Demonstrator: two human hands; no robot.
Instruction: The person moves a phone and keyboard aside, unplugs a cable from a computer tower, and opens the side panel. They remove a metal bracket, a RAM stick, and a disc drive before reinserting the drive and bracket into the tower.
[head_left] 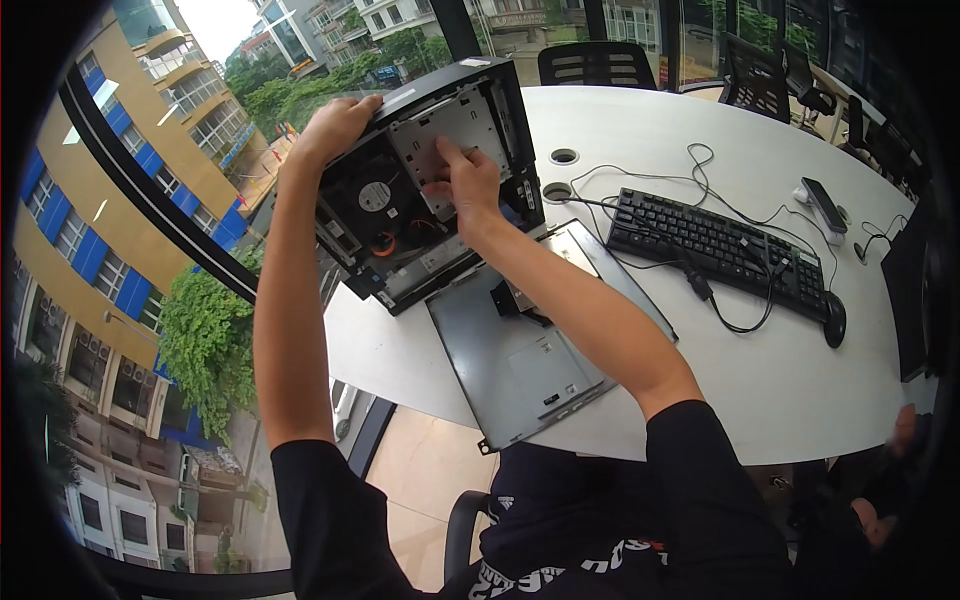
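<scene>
An opened black computer case (400,255) stands tilted at the table's left side, its inside facing me. My left hand (340,128) lies over its upper left edge, fingers bent round the rim. Inside the case, my right hand (468,185) is at a silver metal bracket (455,130), with thumb and forefinger apart against it; its other fingers are curled, and what they may hold is hidden. A round-labelled fan (375,197) and orange wires sit left of this hand. Below the case, a grey metal side panel (480,370) lies flat under my right forearm.
On the white table (770,400), a black keyboard (715,235) lies to the right with tangled cables, a mouse (834,320) and a phone-like device (824,205). A dark monitor (905,300) stands at the right edge. Another person's hand (870,522) shows lower right. Windows are left.
</scene>
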